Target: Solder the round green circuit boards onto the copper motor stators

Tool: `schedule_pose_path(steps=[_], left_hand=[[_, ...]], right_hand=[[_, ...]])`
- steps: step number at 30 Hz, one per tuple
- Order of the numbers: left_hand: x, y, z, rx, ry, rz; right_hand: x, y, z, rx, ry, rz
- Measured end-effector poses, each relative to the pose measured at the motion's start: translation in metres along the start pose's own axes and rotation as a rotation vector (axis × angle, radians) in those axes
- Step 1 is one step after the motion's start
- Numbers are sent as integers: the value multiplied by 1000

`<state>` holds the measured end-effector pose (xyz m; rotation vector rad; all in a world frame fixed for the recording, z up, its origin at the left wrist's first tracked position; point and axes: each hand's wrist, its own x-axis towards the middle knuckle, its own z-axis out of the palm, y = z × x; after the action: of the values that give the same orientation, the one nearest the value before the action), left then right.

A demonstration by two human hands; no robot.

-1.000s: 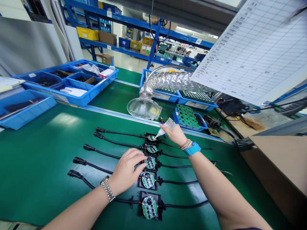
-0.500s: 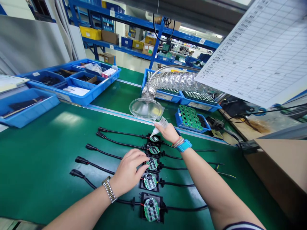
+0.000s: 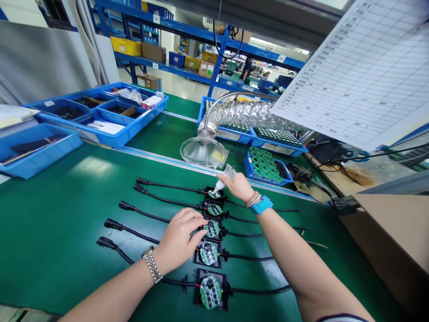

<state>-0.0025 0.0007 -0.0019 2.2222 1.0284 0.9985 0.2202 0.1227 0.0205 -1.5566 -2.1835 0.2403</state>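
My right hand [image 3: 238, 185] is closed around a white squeeze tube [image 3: 229, 173] with a narrow nozzle. The nozzle points down at the farthest round green circuit board [image 3: 214, 194], its tip at or just above it. My left hand [image 3: 182, 239] hovers with curved fingers and thumb apart, by the left edge of the middle circuit board [image 3: 212, 228]; whether it touches is unclear. More boards lie in line, among them the nearest board [image 3: 211, 292], each on a black housing [image 3: 223, 279] with black cables at both sides. Some cable is hidden behind my left wrist.
A clear extraction hood [image 3: 203, 152] on a foil duct hangs beyond the row. Blue trays [image 3: 124, 134] stand at left, and a blue bin [image 3: 250, 167] of green boards at right. A cardboard box [image 3: 389, 232] sits right; a paper chart [image 3: 348, 76] hangs above.
My right hand has moved slightly right with the tube, and the nozzle tip has shifted right over the farthest board. My left hand stays almost where it was.
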Motion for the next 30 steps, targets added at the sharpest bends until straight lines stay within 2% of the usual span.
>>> schedule_pose_path(steps=[10, 16, 22, 26, 30], left_hand=[[-1, -2, 0, 1, -16, -7], [0, -9, 1, 110, -48, -13], [0, -26, 4, 368, -131, -96], [0, -30, 4, 407, -205, -157], [0, -32, 5, 425, -235, -179]], right_hand=[[-10, -12, -11, -40, -31, 27], [-14, -11, -14, -44, -20, 21], [-31, -6, -18, 147, 46, 29], [-41, -6, -12, 218, -23, 14], [-44, -6, -5, 221, -63, 61]])
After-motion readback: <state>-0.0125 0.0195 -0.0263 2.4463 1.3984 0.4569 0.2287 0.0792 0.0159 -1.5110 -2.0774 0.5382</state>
